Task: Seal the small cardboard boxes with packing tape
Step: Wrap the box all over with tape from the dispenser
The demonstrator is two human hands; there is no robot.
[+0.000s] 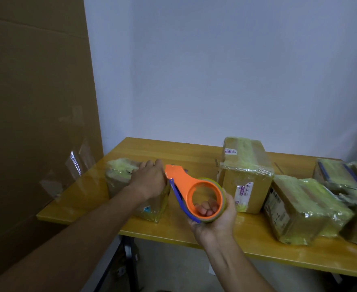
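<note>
The right hand (213,216) wrapped its grip around the orange tape dispenser (196,194), whose long axis pointed up-left at the nearest cardboard box (135,186) on the table (194,152); the left hand (149,182) pressed flat on that box

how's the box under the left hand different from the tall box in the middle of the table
The box under the left hand sits at the table's left end, pressed by the left hand; the tall box stands free in the middle, untouched. The left box looks lower and smaller, the tall box higher. The tall box shows white printed labels on its front and top; the left box shows only a small blue mark. Both are brown cardboard wrapped in shiny yellowish tape.
</note>
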